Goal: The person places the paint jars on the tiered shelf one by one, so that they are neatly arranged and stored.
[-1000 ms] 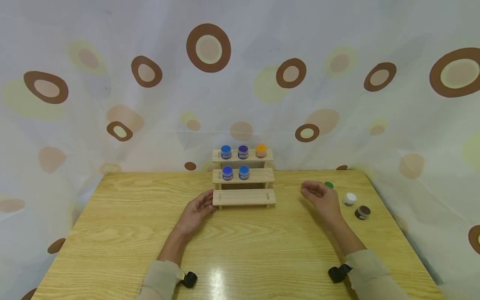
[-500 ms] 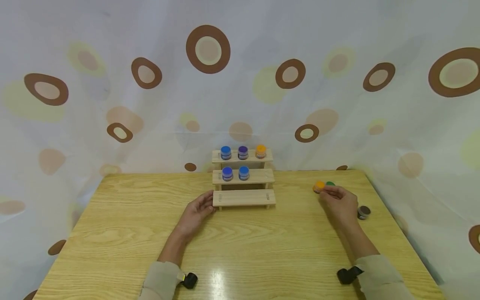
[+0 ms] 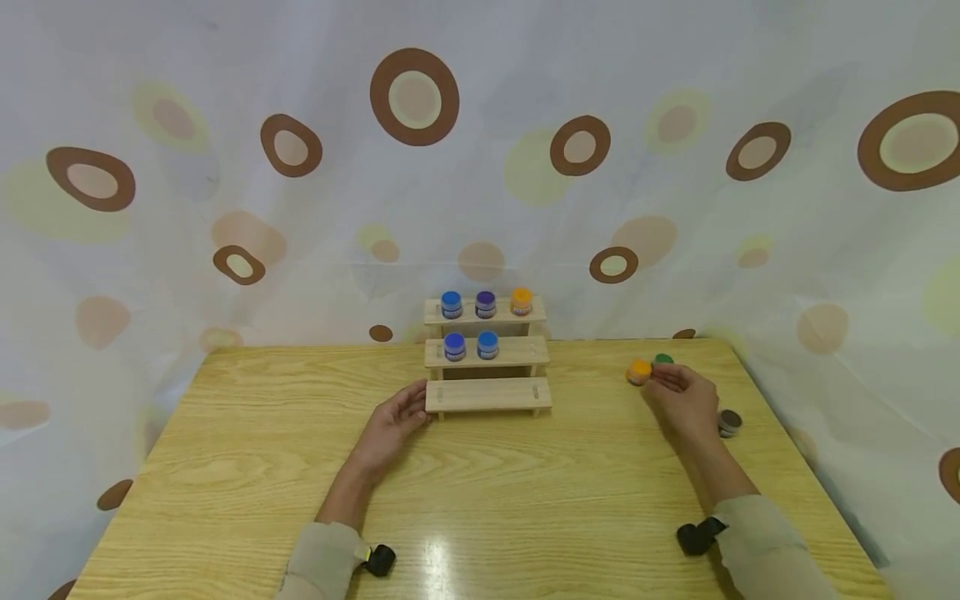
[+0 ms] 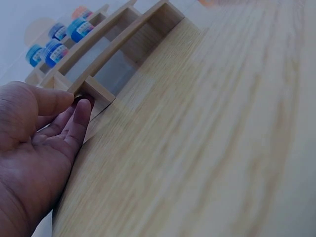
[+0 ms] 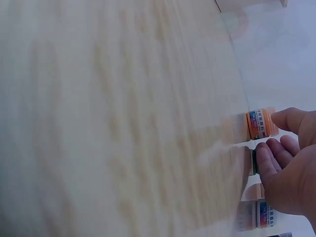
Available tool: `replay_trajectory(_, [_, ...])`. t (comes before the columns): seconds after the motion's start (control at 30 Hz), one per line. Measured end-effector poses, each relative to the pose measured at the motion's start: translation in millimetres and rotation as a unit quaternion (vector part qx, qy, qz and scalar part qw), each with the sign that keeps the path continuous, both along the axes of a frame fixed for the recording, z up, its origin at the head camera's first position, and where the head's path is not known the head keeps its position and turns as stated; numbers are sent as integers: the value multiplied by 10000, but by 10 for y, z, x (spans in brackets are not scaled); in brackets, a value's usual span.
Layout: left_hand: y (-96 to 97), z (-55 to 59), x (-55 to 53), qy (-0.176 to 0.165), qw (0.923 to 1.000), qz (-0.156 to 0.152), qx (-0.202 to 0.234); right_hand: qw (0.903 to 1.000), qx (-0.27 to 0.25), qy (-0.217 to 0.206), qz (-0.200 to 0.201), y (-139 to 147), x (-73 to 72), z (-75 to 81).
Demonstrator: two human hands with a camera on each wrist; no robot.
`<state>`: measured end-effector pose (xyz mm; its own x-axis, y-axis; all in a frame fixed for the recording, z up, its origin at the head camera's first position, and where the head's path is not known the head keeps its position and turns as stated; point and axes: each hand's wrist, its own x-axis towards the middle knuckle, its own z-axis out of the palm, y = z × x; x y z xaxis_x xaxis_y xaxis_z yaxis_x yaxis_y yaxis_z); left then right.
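A three-step wooden display stand point(image 3: 487, 396) stands at the back middle of the table. My left hand point(image 3: 392, 423) holds the left end of its lowest step; thumb and fingers meet the board's end in the left wrist view. To the right, my right hand point(image 3: 684, 404) is beside an orange-lidded paint jar point(image 3: 639, 372). In the right wrist view the thumb is close to that jar's lid, and the fingers lie before a green-lidded jar point(image 5: 254, 162), mostly hidden. A white-lidded jar point(image 5: 265, 214) appears below the hand there; the head view hides it.
On the top step stand blue point(image 3: 451, 305), purple point(image 3: 485, 305) and orange point(image 3: 521, 302) jars. Two blue-lidded jars point(image 3: 454, 347) are on the middle step. A dark-brown-lidded jar point(image 3: 729, 422) sits right of my right hand. A patterned cloth point(image 3: 480, 167) hangs behind the table.
My right hand has moved right over the last second, uncovering the orange-lidded jar and covering the white one. Since half a second ago it has barely shifted. The left hand stays put.
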<state>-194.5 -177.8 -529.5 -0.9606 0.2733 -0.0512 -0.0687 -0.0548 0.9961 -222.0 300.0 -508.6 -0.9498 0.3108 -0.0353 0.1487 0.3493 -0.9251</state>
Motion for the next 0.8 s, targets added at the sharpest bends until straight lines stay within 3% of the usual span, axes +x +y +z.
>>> replay_trajectory(0.2, [2,-3,7,24,10000,28,-16,9983,-473,146,322,-20,-85,-47])
replay_trajectory(0.43, [8,-19,-2,71,10000,-16,6,9982,-290,418,325,-33,-178,-93])
replay_trajectory(0.8, [0,-26,-13,61,10000,-13,-5,9953,-801,443,324,-25,-242,-142])
